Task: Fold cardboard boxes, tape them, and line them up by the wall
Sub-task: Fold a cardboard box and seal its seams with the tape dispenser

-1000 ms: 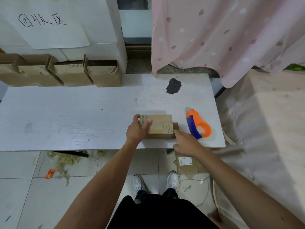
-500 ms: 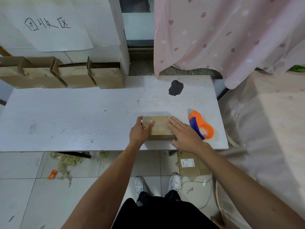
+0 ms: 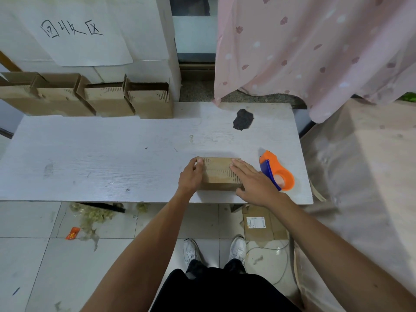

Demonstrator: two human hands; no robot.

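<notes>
A: Where's the box?
B: The cardboard box [image 3: 219, 174] sits on the white table [image 3: 101, 158], near the front edge and right of centre. Its top flaps are folded flat.

A: Left hand?
B: The left hand [image 3: 191, 176] grips the box's left end, fingers curled over the top edge.

A: Right hand?
B: The right hand [image 3: 254, 183] lies flat on the right part of the top, fingers [image 3: 238, 166] straight and together, pressing down. The thumb reaches toward the near right corner.

A: Any tape on the seam?
B: Can't tell. The seam is partly under the palm and the print on the cardboard confuses it.

A: Tools?
B: An orange and blue tape dispenser [image 3: 278, 172] lies just right of the right hand, on the table, not touched.

A: Other boxes?
B: A row of boxes [image 3: 90, 97] stands side by side at the table's far left edge, against the wall [image 3: 144, 70], open tops up. A sheet of flat cardboard [image 3: 258, 224] lies on the floor under the table.
</notes>
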